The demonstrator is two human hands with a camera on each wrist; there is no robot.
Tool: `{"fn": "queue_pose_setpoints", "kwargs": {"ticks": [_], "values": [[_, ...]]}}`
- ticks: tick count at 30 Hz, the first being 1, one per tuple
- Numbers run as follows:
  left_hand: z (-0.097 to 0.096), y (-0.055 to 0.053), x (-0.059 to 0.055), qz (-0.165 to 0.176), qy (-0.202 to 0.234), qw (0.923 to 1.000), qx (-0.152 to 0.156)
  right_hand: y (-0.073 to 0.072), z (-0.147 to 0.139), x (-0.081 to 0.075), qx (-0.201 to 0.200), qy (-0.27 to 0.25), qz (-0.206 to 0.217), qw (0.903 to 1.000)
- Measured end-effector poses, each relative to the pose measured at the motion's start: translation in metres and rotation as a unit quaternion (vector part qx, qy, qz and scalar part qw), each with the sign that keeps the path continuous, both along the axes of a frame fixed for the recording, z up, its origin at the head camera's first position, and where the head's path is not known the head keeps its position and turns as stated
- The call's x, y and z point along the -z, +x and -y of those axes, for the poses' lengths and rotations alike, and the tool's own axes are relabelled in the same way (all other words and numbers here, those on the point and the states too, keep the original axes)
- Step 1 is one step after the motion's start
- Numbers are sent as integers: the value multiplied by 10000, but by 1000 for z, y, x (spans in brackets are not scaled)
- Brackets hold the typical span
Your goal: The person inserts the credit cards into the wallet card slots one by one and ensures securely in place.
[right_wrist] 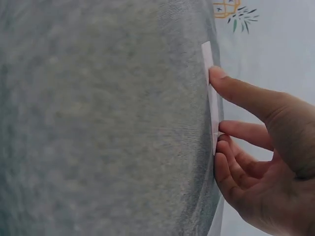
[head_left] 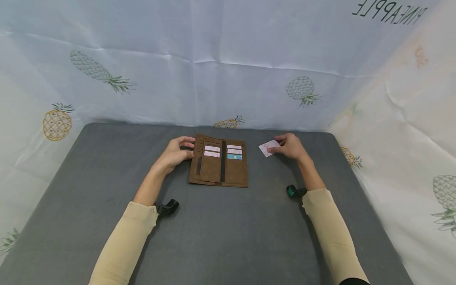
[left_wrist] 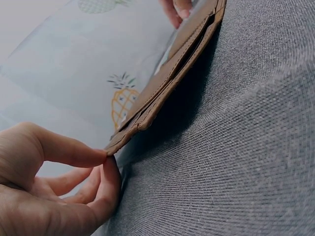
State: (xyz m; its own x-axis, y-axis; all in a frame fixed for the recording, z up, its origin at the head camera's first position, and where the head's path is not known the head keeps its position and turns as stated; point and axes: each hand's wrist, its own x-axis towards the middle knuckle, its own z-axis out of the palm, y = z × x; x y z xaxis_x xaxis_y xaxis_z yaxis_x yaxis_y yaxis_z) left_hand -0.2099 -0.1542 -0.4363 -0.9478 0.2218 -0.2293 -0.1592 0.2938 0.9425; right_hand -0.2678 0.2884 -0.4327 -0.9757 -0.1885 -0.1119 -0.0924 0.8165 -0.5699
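A brown wallet [head_left: 211,170] lies unfolded on the grey table, its card slots facing up. Pale cards [head_left: 212,151] show in its left slots; on the right, pale cards [head_left: 234,149] sit above a blue card [head_left: 234,156]. The left hand [head_left: 175,152] pinches the wallet's left edge between thumb and fingers, as the left wrist view shows with the wallet's edge [left_wrist: 140,123] raised off the cloth. Right of the wallet, the right hand [head_left: 290,147] holds a pale patterned card [head_left: 267,148]. The right wrist view shows this card [right_wrist: 211,98] edge-on between thumb and fingers.
The grey cloth-covered table [head_left: 228,237] extends around the wallet. A white curtain [head_left: 228,79] printed with pineapples hangs behind and beside it. Black wrist devices [head_left: 168,207] sit on both forearms, below the beige sleeves' cuffs.
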Motion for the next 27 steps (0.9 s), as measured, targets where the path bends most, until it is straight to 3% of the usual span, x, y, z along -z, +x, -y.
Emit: {"fn": "queue_pose_setpoints", "kwargs": {"ticks": [5, 15, 23, 27], "values": [[1, 1, 0, -11, -6, 10000, -24, -1, 0, 2, 60, 17, 18, 10000], [0, 0, -1, -5, -57, 10000, -14, -3, -1, 0, 307, -230, 478, 9981], [0, 0, 0, -8, -44, 10000, -12, -5, 1, 2, 273, -442, 168, 9985], [1, 0, 0, -3, -16, 10000, -8, -7, 4, 5, 225, -887, -58, 9958]]}}
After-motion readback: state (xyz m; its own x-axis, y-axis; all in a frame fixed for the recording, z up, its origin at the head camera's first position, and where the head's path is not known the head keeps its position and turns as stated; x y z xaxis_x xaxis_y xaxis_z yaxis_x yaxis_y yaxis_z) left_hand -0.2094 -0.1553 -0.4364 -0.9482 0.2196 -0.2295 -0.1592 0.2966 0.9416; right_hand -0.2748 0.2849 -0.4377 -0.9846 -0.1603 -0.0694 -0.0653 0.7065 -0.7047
